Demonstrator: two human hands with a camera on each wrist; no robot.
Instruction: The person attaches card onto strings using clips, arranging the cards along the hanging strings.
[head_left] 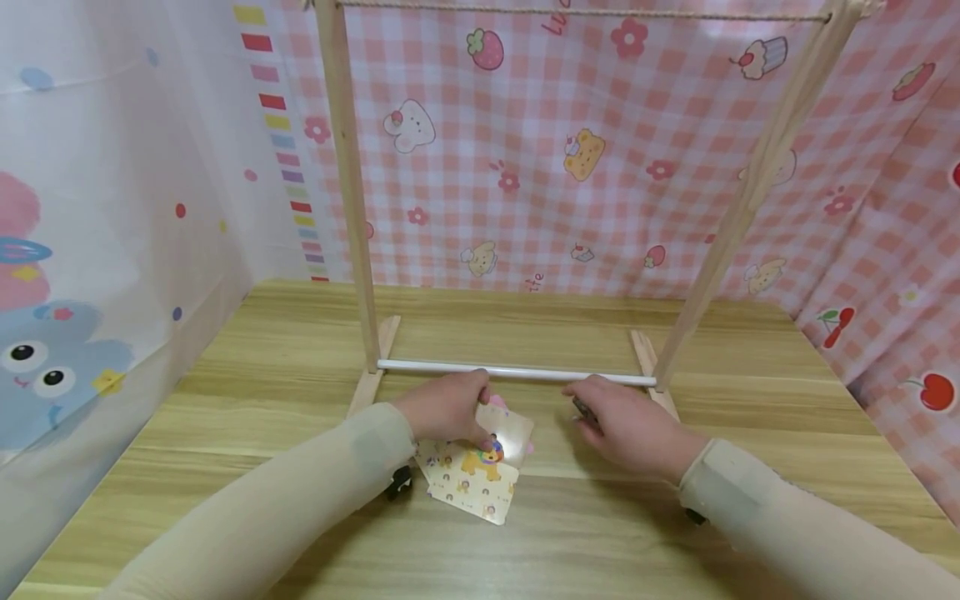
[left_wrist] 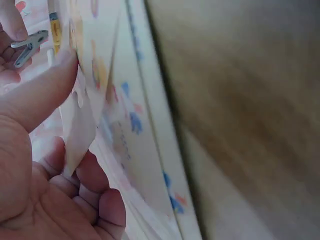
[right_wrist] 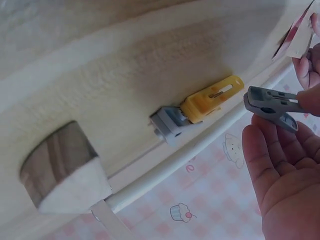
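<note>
While your left grip (head_left: pixel 450 407) pinches a thin cream animal-printed card (head_left: pixel 487 475), your right grip (head_left: pixel 633 429) holds a grey plastic clip (right_wrist: pixel 261 103); you're apparently readying it to clamp; next, squeeze it open.

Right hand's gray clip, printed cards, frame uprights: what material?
Gray clip: likely molded plastic, matte; slotted, uniformly colored body.
Printed cards: probably coated card stock, glossy; thin sheets with a bright glare patch, though plastic is possible.
Frame uprights: bare wood by the look, matte; pale tan with faint grain.
</note>
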